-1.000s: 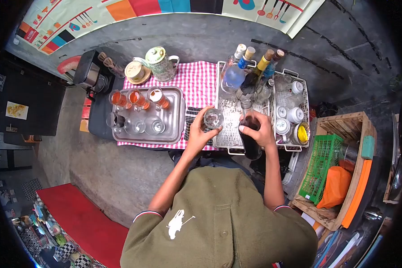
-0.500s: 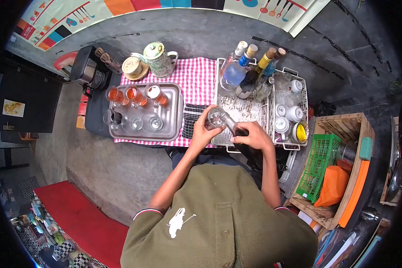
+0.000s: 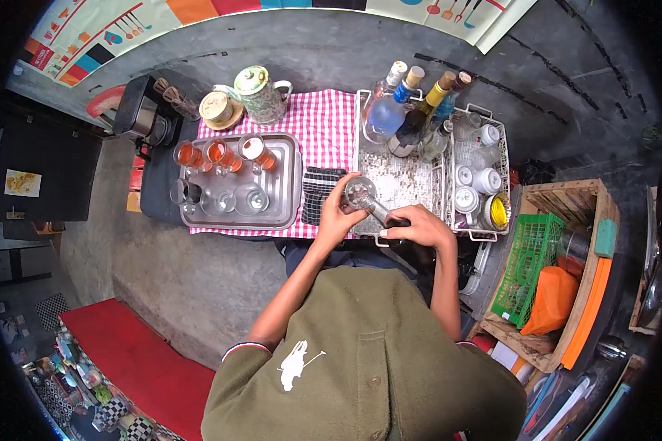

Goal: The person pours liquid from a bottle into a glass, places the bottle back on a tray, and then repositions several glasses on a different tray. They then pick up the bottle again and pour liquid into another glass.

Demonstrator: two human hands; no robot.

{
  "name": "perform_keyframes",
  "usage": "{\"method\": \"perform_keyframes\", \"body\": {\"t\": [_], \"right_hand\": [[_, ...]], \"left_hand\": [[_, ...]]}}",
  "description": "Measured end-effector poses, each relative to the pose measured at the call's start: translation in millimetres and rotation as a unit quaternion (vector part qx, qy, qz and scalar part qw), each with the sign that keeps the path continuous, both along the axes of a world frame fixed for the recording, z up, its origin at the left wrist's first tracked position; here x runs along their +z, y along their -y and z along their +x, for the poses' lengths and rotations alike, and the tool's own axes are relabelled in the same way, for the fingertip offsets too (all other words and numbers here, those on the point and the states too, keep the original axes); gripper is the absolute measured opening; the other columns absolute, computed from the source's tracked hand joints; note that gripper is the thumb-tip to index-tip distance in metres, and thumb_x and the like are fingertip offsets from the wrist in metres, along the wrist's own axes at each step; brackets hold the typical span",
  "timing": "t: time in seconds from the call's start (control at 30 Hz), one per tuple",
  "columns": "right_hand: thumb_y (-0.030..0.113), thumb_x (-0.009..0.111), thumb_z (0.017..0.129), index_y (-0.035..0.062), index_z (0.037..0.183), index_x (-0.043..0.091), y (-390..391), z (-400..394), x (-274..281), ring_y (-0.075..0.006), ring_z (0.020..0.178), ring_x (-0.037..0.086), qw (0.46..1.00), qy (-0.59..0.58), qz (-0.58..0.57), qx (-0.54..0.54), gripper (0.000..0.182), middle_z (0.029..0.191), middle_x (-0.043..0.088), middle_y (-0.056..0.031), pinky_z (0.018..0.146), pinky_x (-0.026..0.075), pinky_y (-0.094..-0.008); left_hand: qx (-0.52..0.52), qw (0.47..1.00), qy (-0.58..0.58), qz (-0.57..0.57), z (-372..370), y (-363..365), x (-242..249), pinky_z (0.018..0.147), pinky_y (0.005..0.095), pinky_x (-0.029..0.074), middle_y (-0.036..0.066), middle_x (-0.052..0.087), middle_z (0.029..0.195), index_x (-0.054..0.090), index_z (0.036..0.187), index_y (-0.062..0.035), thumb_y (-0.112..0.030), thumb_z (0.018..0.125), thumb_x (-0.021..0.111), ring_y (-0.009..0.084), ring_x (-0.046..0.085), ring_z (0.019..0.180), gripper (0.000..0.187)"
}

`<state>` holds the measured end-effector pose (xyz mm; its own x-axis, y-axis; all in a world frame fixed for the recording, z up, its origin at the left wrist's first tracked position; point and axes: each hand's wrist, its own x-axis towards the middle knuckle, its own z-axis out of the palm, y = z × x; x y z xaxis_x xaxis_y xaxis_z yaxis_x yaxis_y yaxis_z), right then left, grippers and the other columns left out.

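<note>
My left hand (image 3: 340, 214) is wrapped round a clear glass (image 3: 360, 192), held above the front left corner of the white wire rack. My right hand (image 3: 422, 227) grips a dark bottle (image 3: 398, 223), whose clear neck reaches toward the glass mouth. Whether liquid is flowing is too small to tell. A metal tray (image 3: 296, 184) to the left bears three glasses of red-orange drink (image 3: 218, 153) and several empty-looking glasses (image 3: 251, 199). Behind my hands, corked bottles (image 3: 385, 117) stand on the rack (image 3: 390, 166).
A dark checked cloth (image 3: 319, 192) lies between tray and rack. Lidded jars (image 3: 486, 181) fill the right basket. A patterned jug (image 3: 262, 103) stands behind the tray. At the right is a wooden crate (image 3: 603, 206) with a green basket (image 3: 526, 264); a red bench (image 3: 136, 353) is lower left.
The dark bottle and my right hand have shifted slightly, with the bottle's body now lower and more hidden under the hand. My left hand still holds the glass in nearly the same place.
</note>
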<state>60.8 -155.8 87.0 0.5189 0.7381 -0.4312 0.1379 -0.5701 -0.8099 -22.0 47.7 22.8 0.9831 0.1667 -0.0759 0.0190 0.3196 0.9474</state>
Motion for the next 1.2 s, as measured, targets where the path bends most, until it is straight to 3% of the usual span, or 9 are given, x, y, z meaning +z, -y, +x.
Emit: {"method": "perform_keyframes", "body": {"t": [0.9, 1.2], "right_hand": [[0.050, 0.074, 0.078, 0.0008, 0.090, 0.071, -3.6, 7.9, 18.2, -0.0246, 0.070, 0.062, 0.994, 0.002, -0.103, 0.021, 0.050, 0.073, 0.066, -0.0170, 0.070, 0.048, -0.0376], [0.049, 0.073, 0.078, 0.0016, 0.094, 0.073, -3.8, 7.4, 16.6, -0.0260, 0.073, 0.065, 0.992, 0.002, -0.124, 0.024, 0.050, 0.078, 0.068, -0.0190, 0.071, 0.049, -0.0375]], "left_hand": [[-0.008, 1.000, -0.001, 0.017, -1.3, 2.7, 0.5, 0.097, 0.0285, 0.049, 0.007, 0.057, 0.128, 0.048, 0.141, -0.0019, 0.004, 0.074, 0.072, 0.0132, 0.058, 0.113, 0.071], [-0.008, 1.000, 0.014, 0.022, -2.2, 2.0, -14.3, 0.096, 0.0297, 0.053, 0.008, 0.054, 0.132, 0.050, 0.141, -0.0028, 0.007, 0.073, 0.075, 0.0149, 0.058, 0.117, 0.073]]}}
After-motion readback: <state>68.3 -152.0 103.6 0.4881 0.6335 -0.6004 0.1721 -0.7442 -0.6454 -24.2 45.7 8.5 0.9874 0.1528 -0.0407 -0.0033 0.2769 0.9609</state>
